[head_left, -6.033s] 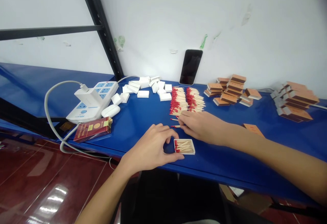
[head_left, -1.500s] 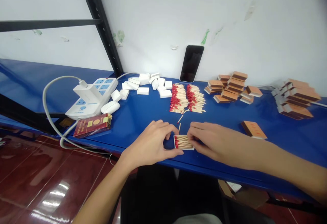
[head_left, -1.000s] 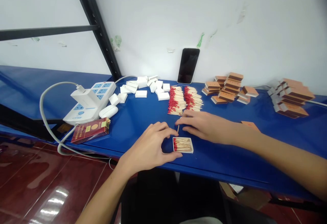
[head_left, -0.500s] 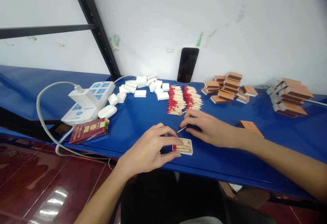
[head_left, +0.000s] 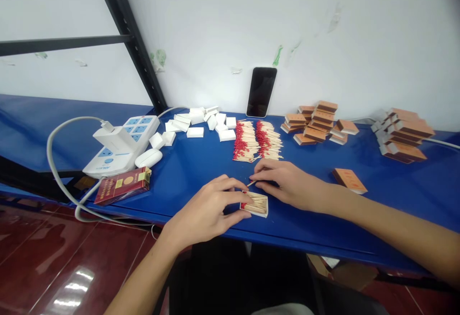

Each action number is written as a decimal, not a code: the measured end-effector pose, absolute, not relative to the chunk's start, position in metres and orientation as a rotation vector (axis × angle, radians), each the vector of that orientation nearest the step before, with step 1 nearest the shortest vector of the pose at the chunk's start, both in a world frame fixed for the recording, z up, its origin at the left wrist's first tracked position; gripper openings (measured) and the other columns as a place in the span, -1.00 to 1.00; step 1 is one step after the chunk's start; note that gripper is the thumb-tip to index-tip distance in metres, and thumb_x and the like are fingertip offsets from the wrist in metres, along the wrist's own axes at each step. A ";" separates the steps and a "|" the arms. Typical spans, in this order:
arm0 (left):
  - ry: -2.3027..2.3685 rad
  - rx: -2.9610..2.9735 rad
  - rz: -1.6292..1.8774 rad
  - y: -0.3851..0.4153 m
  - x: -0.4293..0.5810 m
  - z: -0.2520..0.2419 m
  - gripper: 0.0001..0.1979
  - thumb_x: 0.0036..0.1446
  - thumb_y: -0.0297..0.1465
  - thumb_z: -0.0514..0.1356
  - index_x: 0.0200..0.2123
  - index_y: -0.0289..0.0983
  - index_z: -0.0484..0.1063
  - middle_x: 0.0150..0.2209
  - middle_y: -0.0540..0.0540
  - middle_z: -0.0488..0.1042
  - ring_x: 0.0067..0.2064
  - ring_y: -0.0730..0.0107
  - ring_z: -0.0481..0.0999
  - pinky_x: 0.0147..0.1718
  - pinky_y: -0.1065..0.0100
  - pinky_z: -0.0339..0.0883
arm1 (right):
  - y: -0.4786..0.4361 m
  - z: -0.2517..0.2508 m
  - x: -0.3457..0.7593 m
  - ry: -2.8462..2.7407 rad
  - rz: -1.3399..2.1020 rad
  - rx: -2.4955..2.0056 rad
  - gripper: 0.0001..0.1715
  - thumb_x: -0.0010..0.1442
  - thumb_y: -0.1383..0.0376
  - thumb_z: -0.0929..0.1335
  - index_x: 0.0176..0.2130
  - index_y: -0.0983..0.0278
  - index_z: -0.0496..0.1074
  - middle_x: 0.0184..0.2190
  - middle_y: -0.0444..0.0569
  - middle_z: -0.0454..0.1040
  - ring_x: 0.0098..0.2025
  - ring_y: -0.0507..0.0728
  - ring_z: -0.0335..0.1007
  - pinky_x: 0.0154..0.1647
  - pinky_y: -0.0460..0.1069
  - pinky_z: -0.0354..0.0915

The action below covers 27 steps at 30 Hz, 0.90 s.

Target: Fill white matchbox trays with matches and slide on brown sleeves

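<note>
A small white matchbox tray (head_left: 264, 214) with red-tipped matches lying in it rests near the front edge of the blue shelf. My left hand (head_left: 208, 207) grips the tray's left end between thumb and fingers, covering that end. My right hand (head_left: 287, 184) pinches a single match (head_left: 251, 184) just above the tray's far side, its tip pointing left. Behind my hands lie two long piles of red-headed matches, a left pile (head_left: 245, 142) and a right pile (head_left: 269, 143).
White empty-looking trays (head_left: 195, 132) lie scattered at the back left. Orange matchboxes (head_left: 314, 134) are stacked at the back right, with more (head_left: 413, 127) farther right. A phone (head_left: 261, 92) leans on the wall. A power strip (head_left: 118, 154) and red packet (head_left: 124, 185) sit left.
My right hand has lowered slightly, bringing the match closer to the tray's far edge. My left hand stays on the tray. The whole view has shifted a little.
</note>
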<state>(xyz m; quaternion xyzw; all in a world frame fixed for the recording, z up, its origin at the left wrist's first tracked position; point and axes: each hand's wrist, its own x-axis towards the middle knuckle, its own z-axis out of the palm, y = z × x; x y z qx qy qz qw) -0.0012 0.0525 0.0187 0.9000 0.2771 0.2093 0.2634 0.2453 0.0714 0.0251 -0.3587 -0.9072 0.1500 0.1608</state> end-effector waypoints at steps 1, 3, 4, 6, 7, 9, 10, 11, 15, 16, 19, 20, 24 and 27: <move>0.751 2.434 0.565 0.052 -0.001 0.019 -0.86 0.27 -0.36 0.24 -0.10 -0.15 0.52 0.01 -0.04 0.47 0.01 0.31 0.44 0.04 0.27 0.29 | 0.072 0.025 0.244 -2.596 0.426 -0.998 -0.73 0.37 0.32 0.26 -0.08 0.28 0.53 -0.12 0.06 0.47 -0.15 0.12 0.45 -0.11 0.03 0.39; 0.761 2.425 0.563 0.052 -0.001 0.020 -0.88 0.27 -0.36 0.25 -0.12 -0.16 0.50 0.00 -0.02 0.47 0.01 0.31 0.43 0.04 0.28 0.29 | 0.074 0.024 0.243 -2.605 0.421 -0.958 -0.73 0.36 0.34 0.27 -0.07 0.27 0.53 -0.11 0.05 0.48 -0.14 0.11 0.46 -0.10 0.03 0.39; 0.769 2.416 0.561 0.052 -0.001 0.020 -0.88 0.26 -0.36 0.26 -0.12 -0.16 0.49 -0.02 -0.02 0.48 0.01 0.31 0.43 0.03 0.28 0.29 | 0.075 0.024 0.242 -2.609 0.410 -0.942 -0.73 0.35 0.35 0.27 -0.06 0.27 0.53 -0.12 0.06 0.49 -0.13 0.12 0.46 -0.10 0.03 0.39; 0.791 2.393 0.557 0.051 0.000 0.021 -0.87 0.24 -0.36 0.27 -0.14 -0.17 0.45 -0.04 -0.01 0.49 -0.01 0.30 0.42 0.01 0.28 0.30 | 0.077 0.025 0.241 -2.618 0.384 -0.921 -0.72 0.33 0.37 0.29 -0.03 0.26 0.52 -0.14 0.06 0.52 -0.11 0.15 0.45 -0.07 0.06 0.39; 0.802 2.382 0.556 0.051 0.000 0.021 -0.86 0.23 -0.36 0.28 -0.14 -0.18 0.43 -0.04 0.00 0.49 -0.01 0.30 0.42 0.00 0.28 0.31 | 0.077 0.026 0.241 -2.614 0.369 -0.917 -0.72 0.32 0.38 0.29 -0.02 0.26 0.51 -0.16 0.06 0.53 -0.10 0.16 0.45 -0.06 0.07 0.39; 0.817 2.366 0.558 0.051 0.000 0.021 -0.85 0.22 -0.36 0.29 -0.16 -0.18 0.40 -0.05 0.00 0.49 -0.01 0.30 0.41 -0.01 0.28 0.30 | 0.077 0.028 0.243 -2.594 0.338 -0.943 -0.69 0.30 0.38 0.31 0.01 0.26 0.50 -0.17 0.06 0.54 -0.08 0.18 0.44 -0.05 0.10 0.39; 0.820 2.361 0.557 0.051 0.000 0.020 -0.85 0.22 -0.36 0.29 -0.17 -0.18 0.39 -0.05 0.01 0.49 -0.01 0.30 0.40 0.00 0.28 0.30 | 0.076 0.028 0.244 -2.576 0.315 -0.973 -0.68 0.29 0.38 0.32 0.02 0.27 0.49 -0.17 0.07 0.54 -0.08 0.18 0.43 -0.05 0.10 0.39; 0.821 2.358 0.557 0.051 0.000 0.020 -0.85 0.22 -0.36 0.29 -0.17 -0.18 0.38 -0.06 0.01 0.48 -0.01 0.30 0.40 0.00 0.27 0.29 | 0.074 0.029 0.246 -2.556 0.284 -1.008 -0.69 0.28 0.38 0.32 0.01 0.29 0.49 -0.17 0.08 0.53 -0.08 0.19 0.43 -0.06 0.11 0.40; 0.811 2.346 0.556 0.051 -0.001 0.020 -0.84 0.22 -0.36 0.29 -0.18 -0.18 0.36 -0.07 0.02 0.48 -0.02 0.31 0.39 -0.01 0.29 0.28 | 0.066 0.028 0.255 -2.547 0.142 -1.085 -0.72 0.31 0.35 0.28 -0.06 0.32 0.52 -0.15 0.12 0.51 -0.08 0.21 0.43 -0.04 0.14 0.40; 0.807 2.343 0.557 0.051 -0.001 0.020 -0.83 0.22 -0.35 0.29 -0.18 -0.18 0.36 -0.08 0.02 0.48 -0.03 0.32 0.39 -0.02 0.29 0.28 | 0.063 0.027 0.256 -2.566 0.122 -1.084 -0.70 0.33 0.35 0.25 -0.05 0.33 0.52 -0.13 0.14 0.50 -0.07 0.22 0.42 -0.03 0.14 0.40; 0.798 2.342 0.553 0.050 -0.001 0.020 -0.80 0.19 -0.34 0.32 -0.19 -0.18 0.35 -0.11 0.03 0.47 -0.04 0.32 0.39 -0.03 0.30 0.28 | 0.055 0.026 0.254 -2.630 0.097 -1.052 -0.64 0.36 0.37 0.20 0.02 0.35 0.49 -0.07 0.17 0.47 -0.05 0.23 0.42 -0.01 0.17 0.38; 0.806 2.342 0.549 0.049 -0.001 0.021 -0.79 0.18 -0.34 0.33 -0.19 -0.17 0.34 -0.12 0.03 0.46 -0.05 0.31 0.39 -0.04 0.30 0.28 | 0.052 0.026 0.253 -2.644 0.097 -1.038 -0.63 0.36 0.38 0.19 0.03 0.35 0.48 -0.07 0.17 0.47 -0.04 0.24 0.42 -0.01 0.19 0.38; 0.891 2.326 0.522 0.048 -0.002 0.022 -0.71 0.13 -0.35 0.33 -0.14 -0.15 0.30 -0.12 0.01 0.41 -0.10 0.30 0.39 -0.10 0.28 0.30 | 0.049 0.026 0.244 -2.639 0.104 -1.026 -0.67 0.36 0.35 0.22 0.02 0.35 0.47 -0.10 0.16 0.46 -0.08 0.25 0.42 -0.05 0.19 0.37; 0.911 2.327 0.516 0.047 -0.002 0.022 -0.67 0.11 -0.35 0.32 -0.11 -0.14 0.28 -0.11 0.00 0.39 -0.11 0.28 0.39 -0.10 0.27 0.30 | 0.055 0.028 0.241 -2.623 0.127 -1.030 -0.71 0.37 0.31 0.25 0.01 0.32 0.45 -0.12 0.13 0.46 -0.09 0.23 0.41 -0.05 0.17 0.34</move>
